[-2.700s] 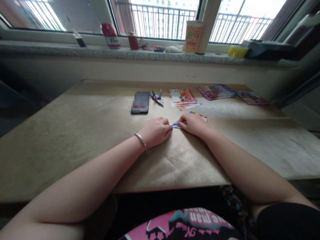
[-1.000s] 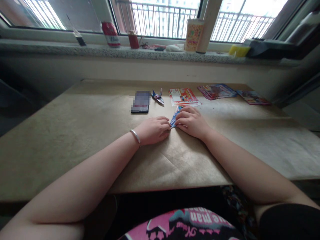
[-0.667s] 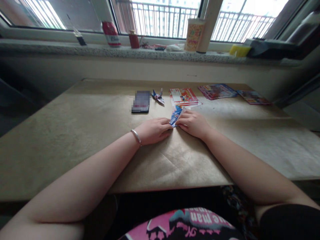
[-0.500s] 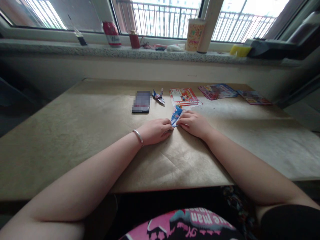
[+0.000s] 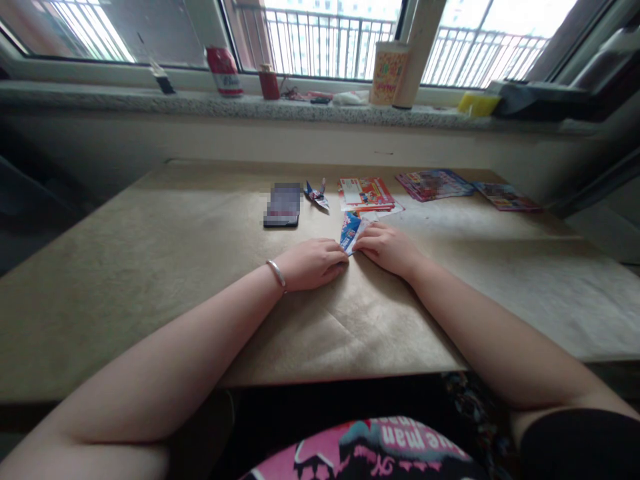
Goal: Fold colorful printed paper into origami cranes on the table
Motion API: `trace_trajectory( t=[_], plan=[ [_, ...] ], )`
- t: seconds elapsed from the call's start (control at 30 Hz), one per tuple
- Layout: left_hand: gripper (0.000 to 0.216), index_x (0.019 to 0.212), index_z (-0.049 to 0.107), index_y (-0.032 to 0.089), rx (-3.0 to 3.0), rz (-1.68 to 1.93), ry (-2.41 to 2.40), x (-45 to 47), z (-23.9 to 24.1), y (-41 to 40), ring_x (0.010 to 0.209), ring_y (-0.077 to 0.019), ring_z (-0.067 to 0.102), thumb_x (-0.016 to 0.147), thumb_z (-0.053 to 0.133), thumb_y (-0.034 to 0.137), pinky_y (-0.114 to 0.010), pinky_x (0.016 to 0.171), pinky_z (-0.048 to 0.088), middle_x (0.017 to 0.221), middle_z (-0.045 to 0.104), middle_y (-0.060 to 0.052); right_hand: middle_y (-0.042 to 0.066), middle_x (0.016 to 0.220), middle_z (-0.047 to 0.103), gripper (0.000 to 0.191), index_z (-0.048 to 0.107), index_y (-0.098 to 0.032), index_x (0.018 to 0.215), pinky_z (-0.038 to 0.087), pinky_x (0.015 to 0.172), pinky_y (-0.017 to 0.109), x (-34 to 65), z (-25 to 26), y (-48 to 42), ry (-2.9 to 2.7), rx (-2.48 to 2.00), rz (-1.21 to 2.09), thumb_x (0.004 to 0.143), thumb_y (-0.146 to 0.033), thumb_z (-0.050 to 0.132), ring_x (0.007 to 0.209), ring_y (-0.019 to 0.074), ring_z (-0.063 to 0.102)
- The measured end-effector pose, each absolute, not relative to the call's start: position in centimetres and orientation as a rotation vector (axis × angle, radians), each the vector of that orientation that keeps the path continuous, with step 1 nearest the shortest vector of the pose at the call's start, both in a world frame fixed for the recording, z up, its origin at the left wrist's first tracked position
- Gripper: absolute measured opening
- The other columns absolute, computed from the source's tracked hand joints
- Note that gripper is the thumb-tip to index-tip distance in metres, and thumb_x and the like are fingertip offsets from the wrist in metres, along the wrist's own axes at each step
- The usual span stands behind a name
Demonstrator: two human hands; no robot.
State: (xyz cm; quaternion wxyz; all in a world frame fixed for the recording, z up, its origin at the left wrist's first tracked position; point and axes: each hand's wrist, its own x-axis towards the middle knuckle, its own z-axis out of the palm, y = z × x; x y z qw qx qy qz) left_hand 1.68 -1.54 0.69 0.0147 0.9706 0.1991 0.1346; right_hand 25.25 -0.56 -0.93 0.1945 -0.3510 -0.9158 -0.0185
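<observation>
A small folded sheet of blue and white printed paper point(image 5: 351, 230) lies on the table between my two hands. My left hand point(image 5: 320, 262) is closed at its lower left corner, with the fingertips on the paper's edge. On the right side, my right hand point(image 5: 385, 247) pinches the paper, its fingers covering part of it. A folded paper crane point(image 5: 317, 195) in dark blue and white sits beyond my left hand. Just past the folded sheet lies a stack of red and white printed papers point(image 5: 367, 193).
Left of the crane lies a phone point(image 5: 283, 205), its screen blurred. Colourful printed sheets point(image 5: 434, 184) and another small pile point(image 5: 506, 197) lie at the back right. On the windowsill stand a red can point(image 5: 223, 71), a small red bottle point(image 5: 269, 82), a paper cup point(image 5: 389, 73) and a yellow sponge-like block point(image 5: 479, 104).
My left fingertips have shifted slightly right along the paper's lower corner. My right hand stays nearly in place, and the folded paper has barely moved.
</observation>
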Motion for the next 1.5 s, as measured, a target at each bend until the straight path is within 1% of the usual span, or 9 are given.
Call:
trace_trajectory(
  t=[0.2,0.33,0.5,0.67,0.77,0.97,1.23,1.37,1.5],
  plan=[
    [0.028,0.112,0.065,0.016,2.991,0.489,0.674,1.7,-0.2,-1.4,0.101,-0.0186,0.063,0.089,0.049,0.016,-0.033,0.094,0.050,0.111,0.067,-0.010,0.005,0.099,0.072,0.027,0.075,-0.024,0.095,0.045,0.093,0.032,25.4,-1.0,-0.5,-2.530,-1.020,-0.035,0.090,-0.017,0.050,0.099,0.0205,0.058],
    [0.028,0.112,0.064,0.015,2.942,0.540,0.691,1.9,-0.7,-1.2,0.103,-0.0185,0.062,0.089,0.048,0.017,-0.034,0.097,0.050,0.113,0.066,-0.010,0.005,0.098,0.072,0.029,0.076,-0.024,0.095,0.046,0.092,0.032,25.5,-1.0,-0.3,-2.513,-1.023,-0.001,0.089,-0.014,0.049,0.098,0.0196,0.058],
    [0.026,0.111,0.064,0.014,2.897,0.560,0.668,1.8,-0.6,-1.2,0.116,-0.0209,0.057,0.090,0.050,0.019,-0.034,0.101,0.047,0.118,0.064,-0.012,0.004,0.100,0.073,0.028,0.076,-0.024,0.096,0.046,0.091,0.032,25.5,-0.9,-0.6,-2.520,-1.003,-0.005,0.089,-0.014,0.050,0.097,0.0193,0.060],
    [0.025,0.103,0.069,0.018,2.920,0.510,0.587,1.3,0.2,-1.4,0.095,-0.0177,0.064,0.092,0.047,0.020,-0.034,0.093,0.050,0.101,0.070,-0.007,0.003,0.097,0.074,0.029,0.076,-0.026,0.094,0.048,0.088,0.032,25.3,-0.9,-1.2,-2.572,-0.885,0.012,0.088,-0.013,0.051,0.095,0.0185,0.061],
    [0.026,0.100,0.072,0.020,2.936,0.513,0.533,1.1,0.4,-1.5,0.090,-0.0166,0.065,0.092,0.047,0.020,-0.032,0.090,0.051,0.097,0.072,-0.005,0.001,0.094,0.075,0.028,0.077,-0.026,0.091,0.049,0.088,0.032,25.0,-1.1,-1.1,-2.554,-0.759,0.027,0.089,-0.014,0.052,0.093,0.0184,0.062],
    [0.024,0.098,0.073,0.020,2.895,0.601,0.508,1.0,-0.1,-1.3,0.092,-0.0159,0.065,0.092,0.049,0.021,-0.029,0.088,0.051,0.100,0.071,-0.006,0.002,0.093,0.075,0.027,0.077,-0.027,0.087,0.049,0.088,0.033,24.8,-1.6,-0.5,-2.487,-0.791,0.027,0.090,-0.018,0.051,0.093,0.0180,0.062],
    [0.022,0.093,0.073,0.020,2.872,0.615,0.686,0.9,-0.4,-0.9,0.090,-0.0158,0.066,0.092,0.051,0.024,-0.028,0.082,0.052,0.101,0.070,-0.005,0.004,0.097,0.074,0.023,0.077,-0.024,0.093,0.047,0.093,0.036,24.1,-1.5,-0.7,-2.466,-1.006,-0.063,0.089,-0.019,0.055,0.096,0.0207,0.061],
    [0.023,0.094,0.073,0.021,2.892,0.555,0.733,0.6,-0.2,-0.8,0.093,-0.0165,0.066,0.092,0.050,0.025,-0.028,0.083,0.051,0.105,0.070,-0.005,0.004,0.101,0.074,0.023,0.076,-0.024,0.098,0.046,0.095,0.038,24.1,-1.3,-0.8,-2.486,-0.929,-0.079,0.089,-0.020,0.054,0.096,0.0204,0.061],
    [0.021,0.096,0.071,0.021,2.919,0.502,0.769,0.5,-0.1,-0.9,0.091,-0.0170,0.066,0.090,0.051,0.024,-0.027,0.080,0.051,0.104,0.070,-0.005,0.004,0.104,0.073,0.026,0.076,-0.025,0.099,0.049,0.091,0.036,24.3,-1.1,-1.2,-2.525,-0.825,-0.060,0.091,-0.020,0.052,0.098,0.0199,0.059]
  ],
)
